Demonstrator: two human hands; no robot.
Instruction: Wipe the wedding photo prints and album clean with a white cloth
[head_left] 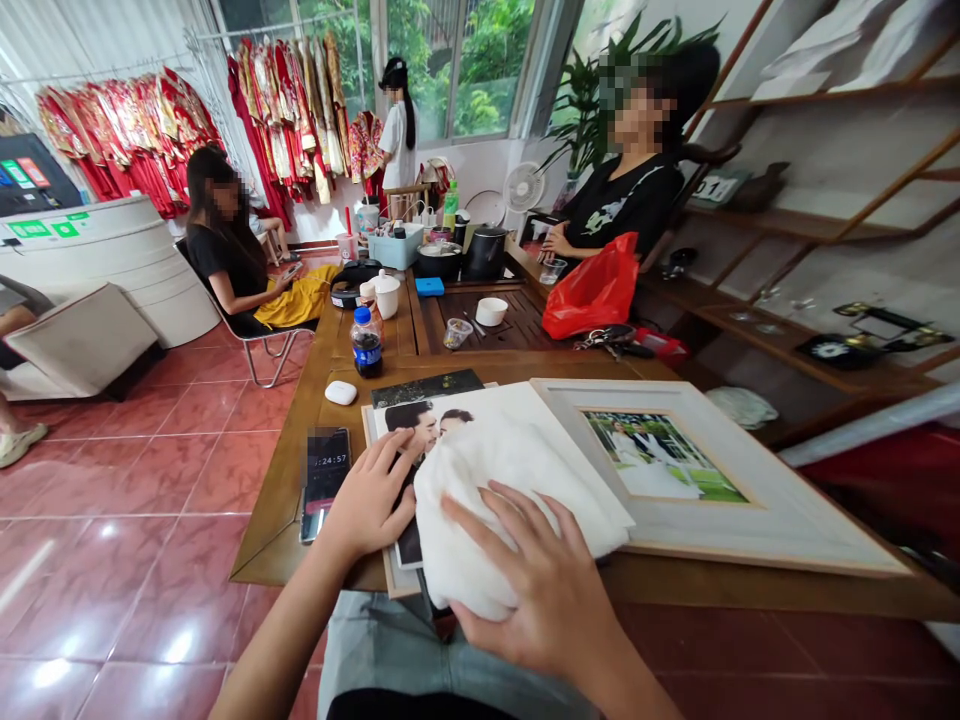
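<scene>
A bunched white cloth (480, 470) lies over a large photo print (510, 402) at the near table edge. My right hand (536, 560) rests on the cloth with its fingers spread. To its left, my left hand (379, 492) lies flat on the print's left side, fingers stretched out, close to the cloth. Two heads show in the print above the cloth; the rest of it is mostly covered. A framed wedding photo (664, 455) with a wide white mat lies just right of the cloth. Under the print, edges of other frames or boards stick out.
A phone (325, 490), a white earbud case (340, 392) and a cola bottle (366, 343) stand left on the wooden table (274, 500). Farther back are a white bowl (491, 311), a red plastic bag (592, 290) and keys. People sit at both sides; another stands behind.
</scene>
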